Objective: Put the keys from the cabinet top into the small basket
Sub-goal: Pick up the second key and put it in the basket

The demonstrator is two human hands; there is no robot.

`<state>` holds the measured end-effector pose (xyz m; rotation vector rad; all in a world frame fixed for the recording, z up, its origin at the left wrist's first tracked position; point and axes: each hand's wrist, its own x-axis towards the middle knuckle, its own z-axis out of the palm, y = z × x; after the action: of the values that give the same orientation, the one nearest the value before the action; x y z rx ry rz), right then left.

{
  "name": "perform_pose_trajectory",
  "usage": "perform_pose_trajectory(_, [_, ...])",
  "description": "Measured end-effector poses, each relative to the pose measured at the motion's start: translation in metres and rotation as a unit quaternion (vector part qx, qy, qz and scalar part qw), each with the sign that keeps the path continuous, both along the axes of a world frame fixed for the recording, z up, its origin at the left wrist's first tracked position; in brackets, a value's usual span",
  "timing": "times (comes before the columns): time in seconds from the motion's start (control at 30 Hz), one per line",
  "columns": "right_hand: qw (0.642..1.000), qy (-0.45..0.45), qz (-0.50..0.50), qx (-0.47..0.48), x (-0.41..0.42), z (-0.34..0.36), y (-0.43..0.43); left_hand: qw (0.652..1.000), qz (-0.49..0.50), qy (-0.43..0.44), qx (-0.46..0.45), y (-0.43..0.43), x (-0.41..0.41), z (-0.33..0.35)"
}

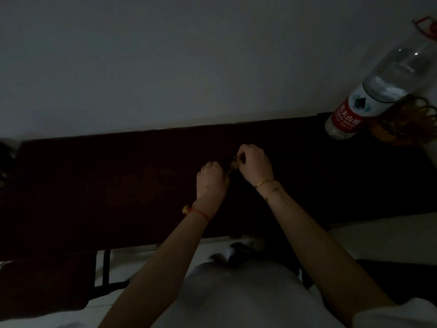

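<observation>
The scene is very dim. Both hands are over the middle of the dark cabinet top (118, 185), close together. My right hand (255, 165) pinches a small thing with a thin metal ring, seemingly the keys (234, 162), at its fingertips. My left hand (211, 179) is curled shut just left of it, touching the lower end of the same small thing. The woven basket (402, 124) shows only partly at the cabinet's far right corner, behind the bottle.
A large clear water bottle (369, 98) with a red label stands at the far right corner of the cabinet. A pale wall rises behind. The floor and a dark frame (104, 268) show below the cabinet's front edge.
</observation>
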<state>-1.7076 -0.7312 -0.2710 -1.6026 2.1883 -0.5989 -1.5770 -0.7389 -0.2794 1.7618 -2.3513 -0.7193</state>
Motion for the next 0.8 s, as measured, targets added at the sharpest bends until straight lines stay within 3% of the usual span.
perform_pose_trajectory(0.33, [0.993,-0.091,-0.053,-0.049,-0.008,0.014,0.016,0.981,0.036,0.175,0.074,0.004,0.016,0.005])
perform_pose_trajectory(0.57, [0.993,-0.05,-0.041,-0.1,-0.009,0.018,0.042,0.97,0.035,0.225,0.09,0.021,0.012,0.007])
perform_pose_trajectory(0.8, [0.98,-0.102,-0.112,-0.129,-0.014,0.018,0.069,0.954,0.032,0.271,0.122,0.04,0.0,0.006])
